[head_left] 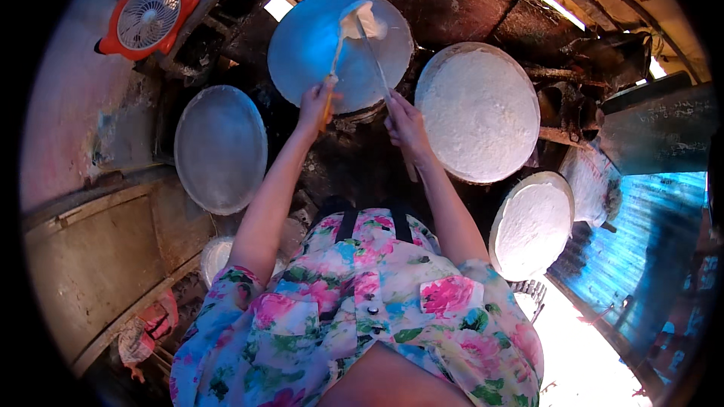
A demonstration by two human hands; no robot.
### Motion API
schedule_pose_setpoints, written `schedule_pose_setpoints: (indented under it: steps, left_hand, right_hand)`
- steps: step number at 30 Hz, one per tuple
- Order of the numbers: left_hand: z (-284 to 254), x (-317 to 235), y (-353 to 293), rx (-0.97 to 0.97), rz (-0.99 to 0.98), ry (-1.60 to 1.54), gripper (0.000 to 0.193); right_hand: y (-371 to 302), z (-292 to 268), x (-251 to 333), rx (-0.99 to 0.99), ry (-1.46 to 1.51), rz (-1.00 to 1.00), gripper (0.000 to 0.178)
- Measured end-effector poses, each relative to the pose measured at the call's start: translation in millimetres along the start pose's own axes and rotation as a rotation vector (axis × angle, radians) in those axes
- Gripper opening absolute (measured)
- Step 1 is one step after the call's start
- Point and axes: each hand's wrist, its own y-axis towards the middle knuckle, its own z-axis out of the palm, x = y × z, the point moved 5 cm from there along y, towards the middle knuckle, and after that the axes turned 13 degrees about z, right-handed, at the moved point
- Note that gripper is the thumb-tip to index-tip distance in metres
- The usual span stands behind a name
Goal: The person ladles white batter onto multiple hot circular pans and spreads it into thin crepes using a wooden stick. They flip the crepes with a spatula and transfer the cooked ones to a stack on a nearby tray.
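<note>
Ahead of me is a large round griddle [302,53] with a smooth grey-blue top. A soft, pale sheet or lump of batter or dough [359,21] is gathered near its far right part. My left hand [313,109] is closed around the orange handle of a long, thin tool [336,59], whose far end reaches the pale mass. In my closed right hand [406,126] is a long, flat stick-like tool [373,53]. Its tip lies at the same pale mass, and its other end sticks out below my hand. The exact shape of both tool tips is hard to make out.
A white-covered round pan [477,113] stands at right, with a smaller one [532,227] nearer me. A bare grey pan [221,151] is at left. A red fan [148,15] sits far left. Blue corrugated sheeting [641,226] is at right.
</note>
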Motion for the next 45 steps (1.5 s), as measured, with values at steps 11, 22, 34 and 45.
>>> schedule_pose_setpoints:
  steps: [11, 22, 34, 45]
  left_hand:
    - [-49.7, -36.5, 5.4, 0.001, 0.530, 0.926, 0.036]
    - [-69.3, -31.1, 73.1, 0.045, 0.501, 1.066, 0.031]
    - [-61.6, -35.9, 33.6, -0.106, 0.498, 0.803, 0.027]
    - [-155.4, 11.0, -21.1, -0.189, 0.140, 0.737, 0.028]
  right_hand:
    - [54.7, -7.6, -36.5, -0.406, -0.233, -0.350, 0.037]
    - [73.1, 7.8, -10.6, -0.452, -0.411, -0.460, 0.036]
    - [90.8, 24.7, 18.9, -0.433, -0.531, -0.588, 0.036]
    - [73.7, 10.5, 42.2, -0.442, -0.611, -0.512, 0.035]
